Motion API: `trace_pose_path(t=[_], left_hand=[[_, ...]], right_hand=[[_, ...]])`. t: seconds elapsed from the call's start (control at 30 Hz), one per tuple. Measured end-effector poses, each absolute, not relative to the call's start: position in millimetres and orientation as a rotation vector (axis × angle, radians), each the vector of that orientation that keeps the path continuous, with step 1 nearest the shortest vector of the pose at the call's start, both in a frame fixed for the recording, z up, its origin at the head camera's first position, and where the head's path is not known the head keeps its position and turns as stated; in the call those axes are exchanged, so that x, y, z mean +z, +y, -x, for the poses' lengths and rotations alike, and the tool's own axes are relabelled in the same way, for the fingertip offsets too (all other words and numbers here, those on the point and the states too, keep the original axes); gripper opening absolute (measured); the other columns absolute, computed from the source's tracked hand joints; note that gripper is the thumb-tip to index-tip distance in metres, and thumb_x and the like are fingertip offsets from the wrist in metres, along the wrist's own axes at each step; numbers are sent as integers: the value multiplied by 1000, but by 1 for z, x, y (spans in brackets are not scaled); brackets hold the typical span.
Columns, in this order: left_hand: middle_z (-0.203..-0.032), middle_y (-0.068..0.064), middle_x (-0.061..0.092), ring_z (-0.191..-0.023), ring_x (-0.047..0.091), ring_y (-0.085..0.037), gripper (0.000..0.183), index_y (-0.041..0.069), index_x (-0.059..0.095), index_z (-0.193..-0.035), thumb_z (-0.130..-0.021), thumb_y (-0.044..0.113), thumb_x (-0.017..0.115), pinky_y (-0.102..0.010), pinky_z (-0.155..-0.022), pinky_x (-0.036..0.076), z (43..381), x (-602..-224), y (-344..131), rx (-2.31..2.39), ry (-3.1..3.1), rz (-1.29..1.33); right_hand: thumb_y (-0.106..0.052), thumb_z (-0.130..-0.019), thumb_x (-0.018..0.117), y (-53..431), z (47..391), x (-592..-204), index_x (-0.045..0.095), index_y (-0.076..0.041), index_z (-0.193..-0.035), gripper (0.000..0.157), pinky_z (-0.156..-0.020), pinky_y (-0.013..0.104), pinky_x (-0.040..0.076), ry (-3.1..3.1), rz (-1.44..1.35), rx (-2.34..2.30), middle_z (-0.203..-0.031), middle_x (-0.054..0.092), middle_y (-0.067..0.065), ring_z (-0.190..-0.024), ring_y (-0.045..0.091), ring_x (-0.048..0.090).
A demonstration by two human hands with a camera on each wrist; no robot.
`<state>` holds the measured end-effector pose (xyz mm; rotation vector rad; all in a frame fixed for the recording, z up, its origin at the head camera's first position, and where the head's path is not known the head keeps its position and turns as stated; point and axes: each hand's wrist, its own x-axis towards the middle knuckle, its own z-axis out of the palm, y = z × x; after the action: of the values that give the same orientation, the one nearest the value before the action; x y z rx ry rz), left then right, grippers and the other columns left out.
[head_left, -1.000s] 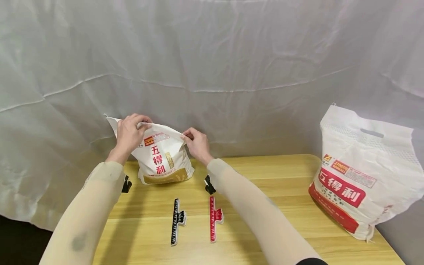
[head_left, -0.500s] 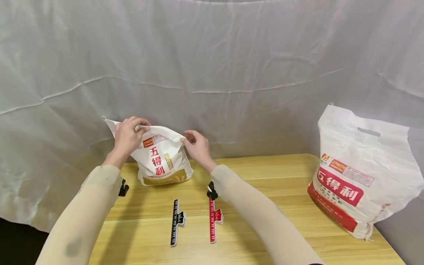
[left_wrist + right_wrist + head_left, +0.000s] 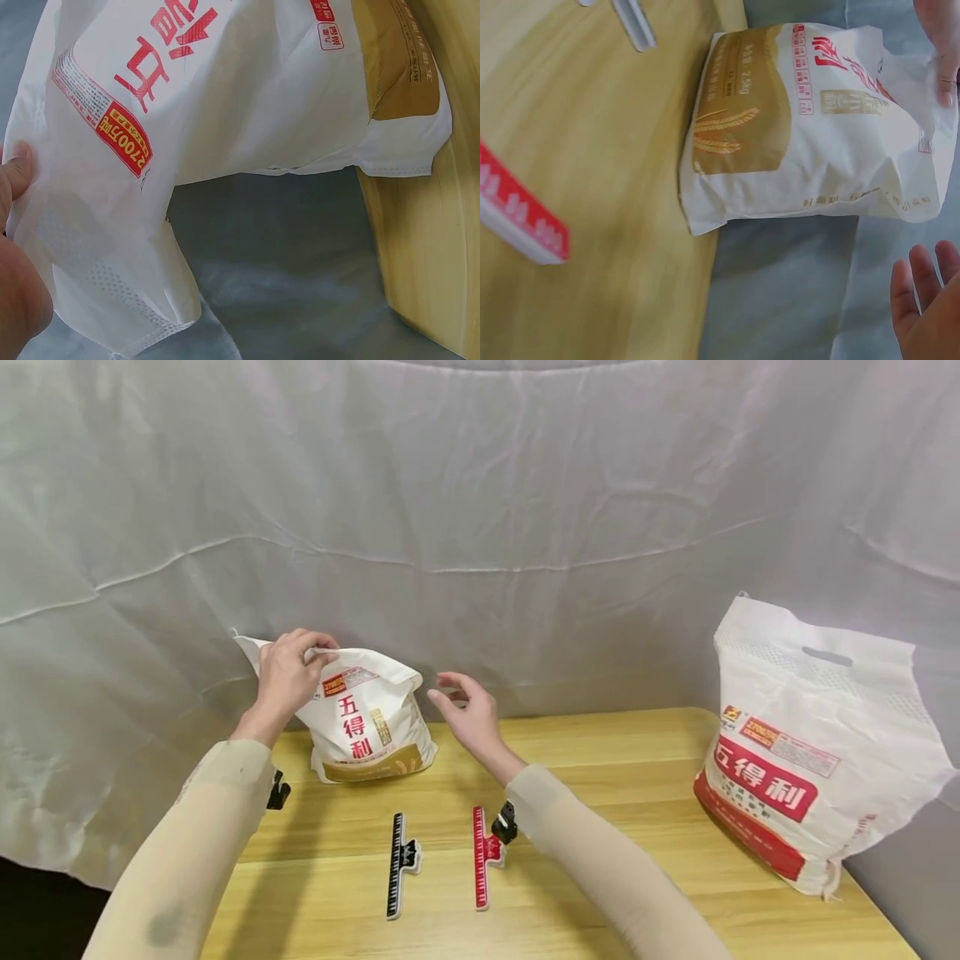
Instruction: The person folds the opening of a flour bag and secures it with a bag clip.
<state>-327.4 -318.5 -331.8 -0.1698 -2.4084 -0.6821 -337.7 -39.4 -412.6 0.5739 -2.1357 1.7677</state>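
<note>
A white flour bag (image 3: 358, 722) with red characters and a gold base band stands at the back left of the table, its top folded over. My left hand (image 3: 288, 668) grips that top edge left of the middle, thumb on the front face; in the left wrist view the thumb (image 3: 20, 166) lies against the white plastic. My right hand (image 3: 471, 710) is off the bag's right corner, fingers loosely bent and holding nothing; the right wrist view shows a gap between its fingers (image 3: 924, 277) and the bag. Nearer the front lie a black piano-key clip (image 3: 394, 868) and a red one (image 3: 481, 872).
At the right of the wooden table (image 3: 600, 793) stands a larger white flour bag (image 3: 810, 760) with a red band and a handle slot, leaning against the backdrop. Grey cloth (image 3: 525, 485) hangs behind and along the left side.
My right hand has let go of the flour bag's right top corner and drawn back to the right and toward me. My left hand keeps its grip; the top edge has sunk slightly.
</note>
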Motion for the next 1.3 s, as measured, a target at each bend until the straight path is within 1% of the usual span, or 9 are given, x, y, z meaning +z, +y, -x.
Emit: trace_pose_path(t=[0.2, 0.37, 0.47, 0.6, 0.83, 1.07, 1.3], left_hand=[[-116, -17, 70, -114, 57, -39, 8, 6, 74, -104, -97, 10, 73, -59, -108, 30, 329, -331, -321, -666, -2400, 181], [-116, -16, 70, -113, 57, -39, 8, 6, 74, -104, -97, 10, 73, -60, -109, 29, 330, -332, -322, -663, -2399, 182], [-115, -17, 70, -113, 57, -40, 8, 6, 74, -104, -97, 10, 72, -60, -109, 29, 329, -332, -323, -661, -2401, 181], [-115, -18, 70, -113, 57, -40, 8, 5, 74, -104, -97, 9, 72, -60, -108, 30, 328, -332, -324, -656, -2396, 187], [-115, -17, 70, -113, 57, -40, 9, 5, 74, -105, -96, 9, 73, -60, -107, 30, 329, -331, -326, -648, -2401, 188], [-113, -17, 71, -112, 58, -40, 8, 6, 74, -104, -96, 8, 73, -59, -106, 30, 330, -330, -326, -657, -2395, 201], [-112, -17, 71, -111, 58, -39, 7, 6, 74, -103, -96, 8, 73, -58, -104, 31, 330, -333, -326, -663, -2392, 205]], right_hand=[[-20, -97, 76, -24, 325, -423, 70, -8, -128, 34, -90, 44, 58, -2156, -564, 1778, -127, 71, 13, -104, 33, 70], [-22, -97, 76, -13, 314, -431, 69, -12, -130, 35, -85, 38, 58, -2231, -558, 1749, -129, 71, 9, -106, 29, 70], [-22, -96, 76, -7, 308, -436, 69, -12, -129, 35, -82, 34, 58, -2266, -573, 1731, -128, 71, 8, -104, 28, 71], [-19, -96, 76, 1, 300, -441, 69, -11, -130, 36, -80, 34, 59, -2320, -627, 1685, -127, 71, 9, -102, 27, 71], [-19, -96, 77, 14, 286, -451, 62, -10, -139, 47, -82, 31, 60, -2467, -730, 1565, -132, 69, 10, -100, 21, 71], [-19, -95, 77, 27, 272, -456, 57, -6, -144, 54, -78, 28, 59, -2547, -808, 1505, -133, 67, 10, -100, 22, 69], [-24, -96, 76, 39, 260, -465, 54, -10, -148, 58, -80, 28, 58, -2648, -844, 1449, -137, 65, 7, -103, 20, 68]])
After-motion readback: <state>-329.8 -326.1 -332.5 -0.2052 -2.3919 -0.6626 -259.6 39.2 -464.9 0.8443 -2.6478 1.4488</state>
